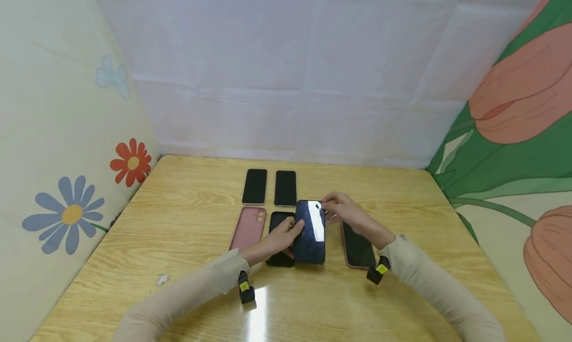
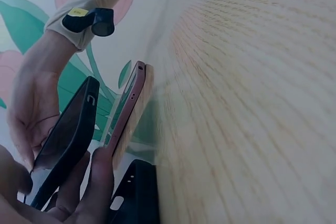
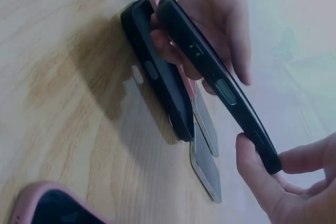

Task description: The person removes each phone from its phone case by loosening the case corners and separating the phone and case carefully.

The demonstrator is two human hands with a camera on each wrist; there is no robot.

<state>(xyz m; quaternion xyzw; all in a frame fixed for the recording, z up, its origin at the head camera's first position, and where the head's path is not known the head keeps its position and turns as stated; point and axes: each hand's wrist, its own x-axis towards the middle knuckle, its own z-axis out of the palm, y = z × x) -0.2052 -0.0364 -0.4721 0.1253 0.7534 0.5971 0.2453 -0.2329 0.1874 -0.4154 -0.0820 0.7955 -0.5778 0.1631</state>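
Note:
A dark-cased phone [image 1: 308, 238], its glossy face catching a bright reflection, is held above the table. The left hand [image 1: 281, 239] grips its left side, thumb on the face and fingers behind. At the upper right corner the right hand [image 1: 346, 210] pinches it between thumb and fingers. The right wrist view shows the black case edge with side buttons [image 3: 226, 90], the right hand [image 3: 299, 177] at one end and the left hand [image 3: 215, 19] around the other. Beneath and left of it lies an empty black case [image 1: 279, 260].
Two dark-screened phones [image 1: 254, 187] [image 1: 285, 188] lie side by side toward the back. A pink case [image 1: 250, 228] is at the left, and a pink-cased phone [image 1: 359, 247] at the right. A small white scrap [image 1: 162, 280] lies on the left of the wooden table [image 1: 196, 193].

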